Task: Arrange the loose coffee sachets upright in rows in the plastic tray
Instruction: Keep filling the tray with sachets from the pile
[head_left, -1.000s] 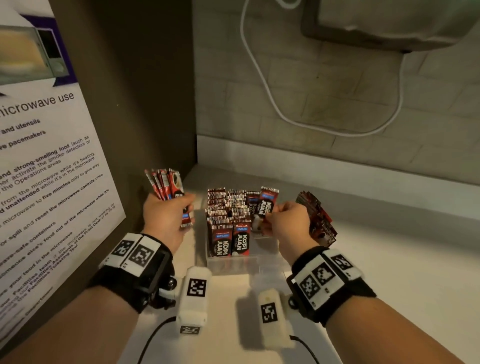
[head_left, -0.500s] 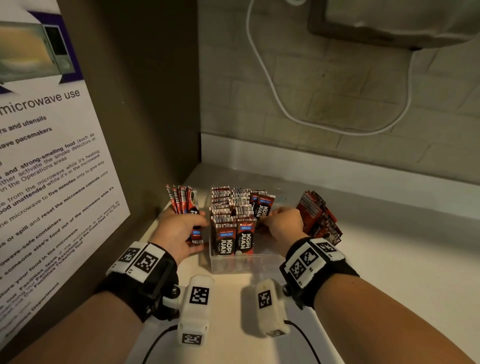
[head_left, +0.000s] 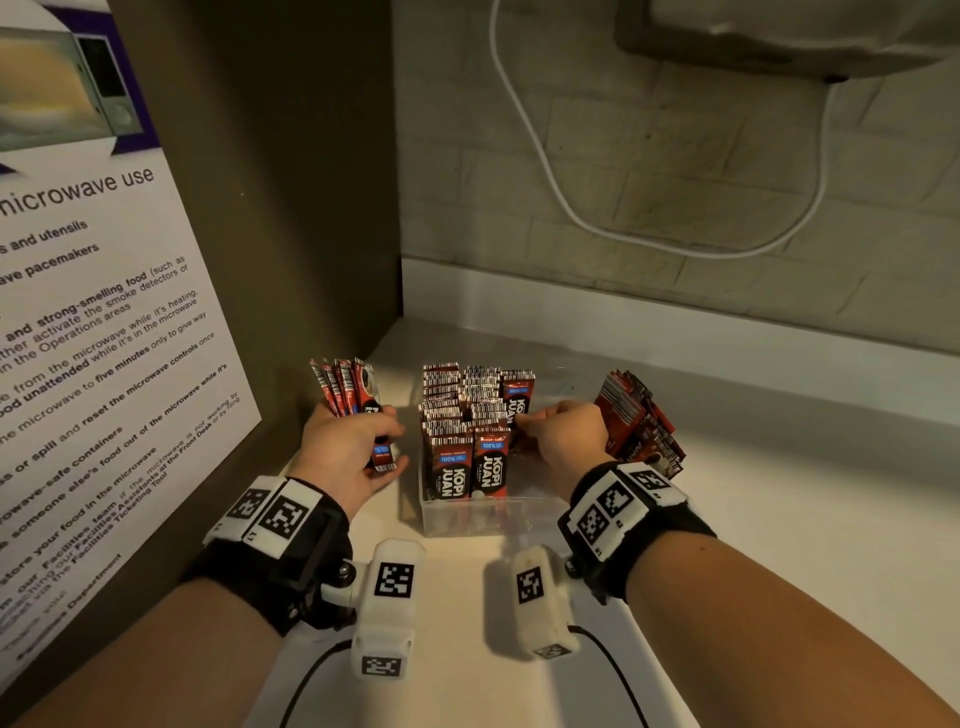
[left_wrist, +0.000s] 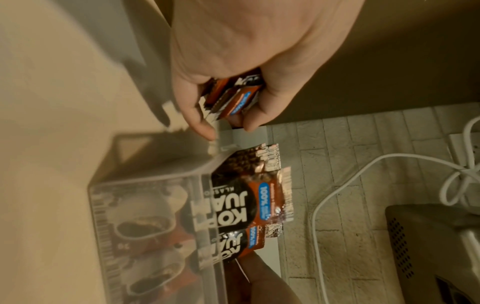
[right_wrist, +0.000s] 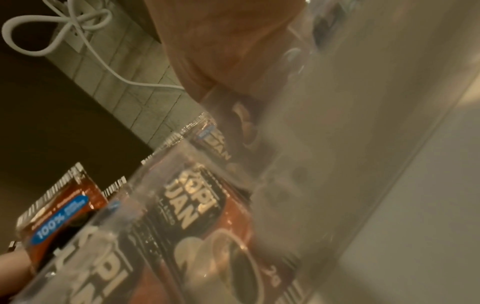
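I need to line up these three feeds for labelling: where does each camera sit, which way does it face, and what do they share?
Head: worn high, faces forward and down; shows both forearms, left hand, right hand, plastic tray.
Left wrist: looks along the palm at fingers gripping a sachet bundle.
Right wrist: sits low by the tray wall; shows part of the hand, blurred.
Shared: all three show the tray's upright sachets.

A clear plastic tray (head_left: 470, 519) of upright red-and-black coffee sachets (head_left: 464, 441) is sitting near the white counter's (head_left: 779, 545) back-left corner, a loose red sachet pile (head_left: 641, 421) lying to its right.
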